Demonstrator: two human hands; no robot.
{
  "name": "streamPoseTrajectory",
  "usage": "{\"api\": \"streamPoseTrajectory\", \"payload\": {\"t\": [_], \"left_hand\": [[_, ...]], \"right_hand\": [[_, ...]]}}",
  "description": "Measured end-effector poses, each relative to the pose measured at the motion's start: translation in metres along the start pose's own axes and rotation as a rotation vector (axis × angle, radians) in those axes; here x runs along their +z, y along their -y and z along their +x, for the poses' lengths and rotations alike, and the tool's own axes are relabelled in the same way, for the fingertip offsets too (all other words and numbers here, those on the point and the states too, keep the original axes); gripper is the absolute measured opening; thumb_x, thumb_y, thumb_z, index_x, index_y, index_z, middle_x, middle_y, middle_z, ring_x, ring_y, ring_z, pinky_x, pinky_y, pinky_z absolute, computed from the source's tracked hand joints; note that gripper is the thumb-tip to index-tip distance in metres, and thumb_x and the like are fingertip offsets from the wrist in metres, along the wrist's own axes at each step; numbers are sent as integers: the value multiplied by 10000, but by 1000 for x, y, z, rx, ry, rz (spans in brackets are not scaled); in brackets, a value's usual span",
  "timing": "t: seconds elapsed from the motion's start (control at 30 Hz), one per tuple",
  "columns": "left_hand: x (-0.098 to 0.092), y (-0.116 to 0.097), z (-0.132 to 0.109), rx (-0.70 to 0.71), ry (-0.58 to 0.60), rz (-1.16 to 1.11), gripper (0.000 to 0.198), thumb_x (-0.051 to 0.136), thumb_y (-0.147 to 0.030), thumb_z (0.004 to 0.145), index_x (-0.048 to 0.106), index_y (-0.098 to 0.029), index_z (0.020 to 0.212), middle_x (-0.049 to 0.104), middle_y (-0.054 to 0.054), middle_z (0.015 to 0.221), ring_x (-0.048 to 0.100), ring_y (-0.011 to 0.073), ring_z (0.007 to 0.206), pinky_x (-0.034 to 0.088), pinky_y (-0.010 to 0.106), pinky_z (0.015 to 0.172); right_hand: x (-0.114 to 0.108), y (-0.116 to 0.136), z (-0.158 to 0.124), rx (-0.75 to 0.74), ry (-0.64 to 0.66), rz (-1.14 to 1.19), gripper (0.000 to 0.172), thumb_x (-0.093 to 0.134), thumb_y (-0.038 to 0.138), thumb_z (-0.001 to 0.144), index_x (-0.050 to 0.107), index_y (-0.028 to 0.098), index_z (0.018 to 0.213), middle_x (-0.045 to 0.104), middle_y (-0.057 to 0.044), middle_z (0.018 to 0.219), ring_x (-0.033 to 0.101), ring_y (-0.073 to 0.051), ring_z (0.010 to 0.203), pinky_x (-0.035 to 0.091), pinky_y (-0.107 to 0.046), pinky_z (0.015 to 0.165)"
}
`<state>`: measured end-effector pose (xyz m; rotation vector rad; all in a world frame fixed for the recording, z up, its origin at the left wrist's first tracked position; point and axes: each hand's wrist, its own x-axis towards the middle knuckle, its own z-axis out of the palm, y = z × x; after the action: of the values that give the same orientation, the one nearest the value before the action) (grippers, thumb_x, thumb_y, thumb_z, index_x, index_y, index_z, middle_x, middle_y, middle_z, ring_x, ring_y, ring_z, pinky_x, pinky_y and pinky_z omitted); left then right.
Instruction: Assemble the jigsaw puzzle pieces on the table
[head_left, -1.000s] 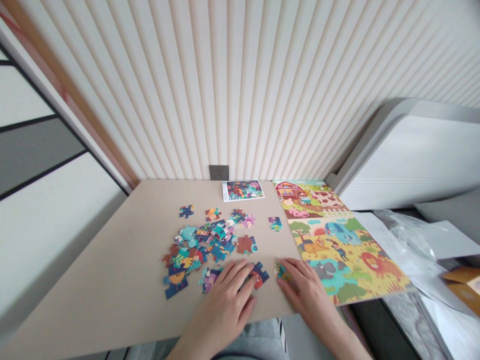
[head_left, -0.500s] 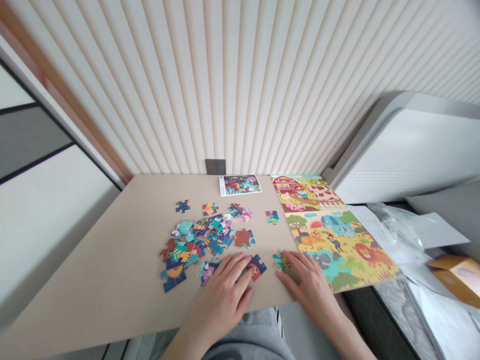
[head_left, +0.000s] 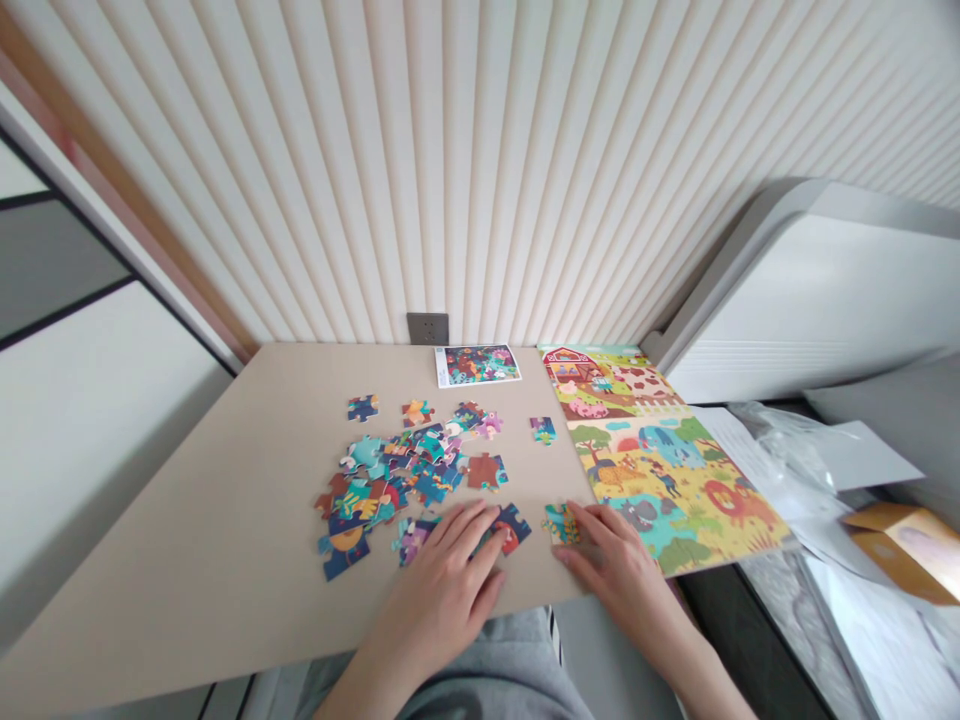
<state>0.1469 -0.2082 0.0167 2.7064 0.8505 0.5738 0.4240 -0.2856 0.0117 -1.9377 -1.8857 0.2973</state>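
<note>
A teal-and-yellow puzzle piece (head_left: 559, 523) lies right of the heap (head_left: 431, 475), touching the right hand (head_left: 616, 553); the left hand (head_left: 448, 570) hides part of a navy piece (head_left: 516, 524). Whether either's fingers grip, I cannot tell. Behind the heap lies a card (head_left: 482, 365); rightward, animal pictures (head_left: 667, 480).

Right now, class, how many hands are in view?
2: the left hand at a red-and-blue puzzle piece, the right hand at a teal-and-yellow piece.
</note>
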Motion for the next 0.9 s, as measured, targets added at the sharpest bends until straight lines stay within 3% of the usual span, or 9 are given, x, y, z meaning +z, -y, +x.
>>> {"api": "streamPoseTrajectory", "payload": {"t": [0.2, 0.4, 0.9], "left_hand": [[1, 1, -1, -1, 14, 4, 429, 560, -234, 980, 567, -225, 1408, 496, 95, 1531, 414, 300, 1455, 432, 552, 1184], [1, 0, -1, 3, 25, 6, 444, 556, -237, 981, 553, -219, 1424, 513, 83, 1523, 422, 291, 1450, 421, 544, 1195], [-1, -2, 2, 18, -5, 22, 428, 548, -235, 984, 565, -213, 1412, 538, 85, 1507, 461, 285, 1425, 408, 550, 1197]], "right_hand": [[-5, 1, 0, -103, -21, -73, 542, 609, 385, 978, 492, 324, 1504, 601, -92, 1443, 557, -310, 1316, 479, -522, 1082], [-11, -8, -1, -137, 28, -71, 444, 581, 340, 1002, 558, 324, 1445, 665, -71, 1371, 574, -290, 1293, 466, -505, 1069], [-15, -15, -9, -152, 26, -104, 434, 598, 361, 993, 588, 347, 1427, 681, -54, 1364, 589, -293, 1280, 484, -511, 1049]]}}
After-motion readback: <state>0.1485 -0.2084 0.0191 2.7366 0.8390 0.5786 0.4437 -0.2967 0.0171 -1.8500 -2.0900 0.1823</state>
